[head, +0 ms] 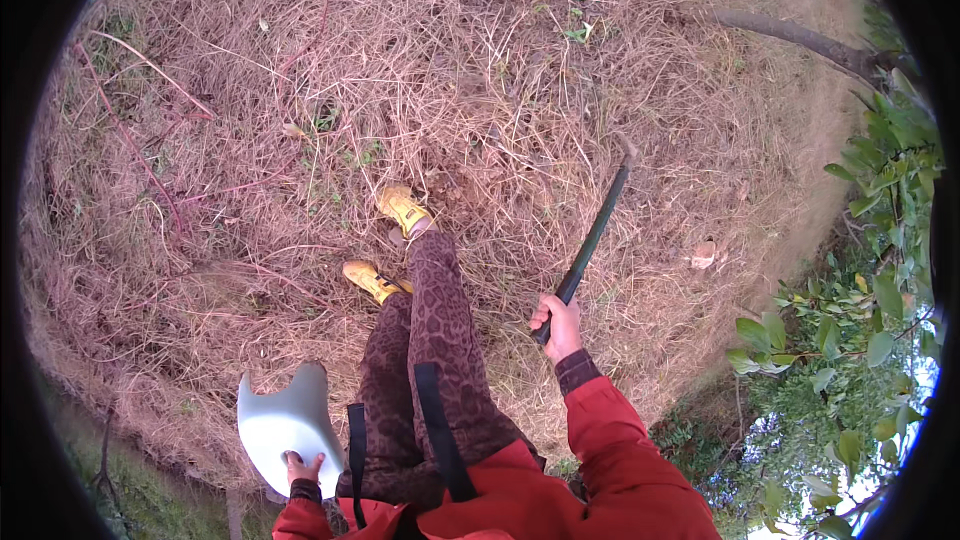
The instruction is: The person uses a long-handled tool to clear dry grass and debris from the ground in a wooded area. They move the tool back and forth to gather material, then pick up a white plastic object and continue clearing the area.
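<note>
My right hand [559, 326] is closed round the lower end of a long dark handle [592, 244]. A small head at the handle's far end [628, 150] points away from me over dry grass; its exact shape is hard to tell. Low at the left, my left hand [304, 471] grips the edge of a pale, curved plastic piece [283, 424], which has a cut-out along its far side and hangs beside my thigh. What the piece belongs to cannot be told.
Dry grass [487, 90] covers the ground around my yellow shoes [405, 210]. Reddish bramble stems [135, 142] lie at the left. A bare branch [795, 34] reaches in at the upper right, above leafy twigs [885, 292]. A pale lump [703, 255] lies right of the tool.
</note>
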Available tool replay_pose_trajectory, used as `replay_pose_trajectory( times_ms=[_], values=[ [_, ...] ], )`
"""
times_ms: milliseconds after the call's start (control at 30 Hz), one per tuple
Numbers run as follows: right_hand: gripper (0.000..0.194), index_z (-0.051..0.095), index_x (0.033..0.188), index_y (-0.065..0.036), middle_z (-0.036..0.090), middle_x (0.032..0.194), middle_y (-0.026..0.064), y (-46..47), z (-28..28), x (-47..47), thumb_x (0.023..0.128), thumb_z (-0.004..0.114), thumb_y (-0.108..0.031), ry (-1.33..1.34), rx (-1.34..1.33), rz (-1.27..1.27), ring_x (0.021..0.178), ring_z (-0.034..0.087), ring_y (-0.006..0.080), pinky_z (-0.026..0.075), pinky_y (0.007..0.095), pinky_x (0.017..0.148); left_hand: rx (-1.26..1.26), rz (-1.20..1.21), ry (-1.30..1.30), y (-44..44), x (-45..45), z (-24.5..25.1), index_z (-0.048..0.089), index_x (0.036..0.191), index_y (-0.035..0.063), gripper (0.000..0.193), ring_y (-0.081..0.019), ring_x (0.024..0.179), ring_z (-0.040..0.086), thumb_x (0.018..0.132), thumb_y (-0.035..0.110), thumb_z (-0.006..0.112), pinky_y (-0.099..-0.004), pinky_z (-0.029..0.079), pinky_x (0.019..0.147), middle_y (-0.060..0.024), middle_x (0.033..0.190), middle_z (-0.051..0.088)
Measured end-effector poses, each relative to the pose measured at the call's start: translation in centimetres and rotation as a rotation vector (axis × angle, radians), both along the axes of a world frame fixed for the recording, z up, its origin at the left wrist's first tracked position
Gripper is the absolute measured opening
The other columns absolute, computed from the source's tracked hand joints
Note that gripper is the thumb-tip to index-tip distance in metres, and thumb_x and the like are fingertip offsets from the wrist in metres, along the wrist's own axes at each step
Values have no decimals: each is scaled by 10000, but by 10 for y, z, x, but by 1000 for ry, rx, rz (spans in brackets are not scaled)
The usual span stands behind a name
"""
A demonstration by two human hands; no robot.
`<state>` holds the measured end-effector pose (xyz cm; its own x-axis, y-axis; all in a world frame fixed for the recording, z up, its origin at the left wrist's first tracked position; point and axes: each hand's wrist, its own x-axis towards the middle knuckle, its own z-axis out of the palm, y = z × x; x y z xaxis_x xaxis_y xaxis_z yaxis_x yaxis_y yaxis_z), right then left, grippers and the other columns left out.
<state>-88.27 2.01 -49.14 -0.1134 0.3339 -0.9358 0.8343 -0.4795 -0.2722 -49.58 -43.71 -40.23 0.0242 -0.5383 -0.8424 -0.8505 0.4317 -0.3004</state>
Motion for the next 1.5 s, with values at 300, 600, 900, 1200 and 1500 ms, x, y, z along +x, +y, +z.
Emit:
replay_pose_trajectory(
  times_ms=[300,600,900,1200,1500],
  values=[
    [141,391,752,-41,407,511,29,95,-34,-94,716,522,-7,226,388,107,371,406,127,360,253,328,-42,118,59,12,-70,-9,417,947,-52,616,-268,531,550,569,285,768,-341,474,424,-179,798,534],
    [110,406,673,-35,391,501,20,97,-159,-240,752,476,-6,250,86,41,405,395,120,374,244,396,-42,98,-79,2,-77,-3,406,1009,-59,686,-281,601,581,562,304,778,-333,483,418,-212,888,540],
    [197,363,826,-65,400,554,21,56,35,-22,737,530,-11,-15,104,92,410,408,109,353,252,340,18,175,-90,6,-110,-8,379,1032,-78,712,-257,496,566,575,303,770,-317,472,340,-211,879,535],
    [159,392,637,-41,401,509,34,179,-123,-267,746,507,-28,254,346,-30,401,397,133,370,249,375,-29,75,-60,-9,-101,-25,406,1009,-56,697,-257,581,580,537,286,786,-312,485,375,-197,872,546],
    [124,365,771,-35,396,496,45,71,-140,-97,728,480,-17,105,117,277,359,408,145,371,279,328,-33,51,-116,-4,-81,-22,430,1030,-58,742,-313,809,579,518,335,796,-377,491,670,-206,904,561]
  ],
)
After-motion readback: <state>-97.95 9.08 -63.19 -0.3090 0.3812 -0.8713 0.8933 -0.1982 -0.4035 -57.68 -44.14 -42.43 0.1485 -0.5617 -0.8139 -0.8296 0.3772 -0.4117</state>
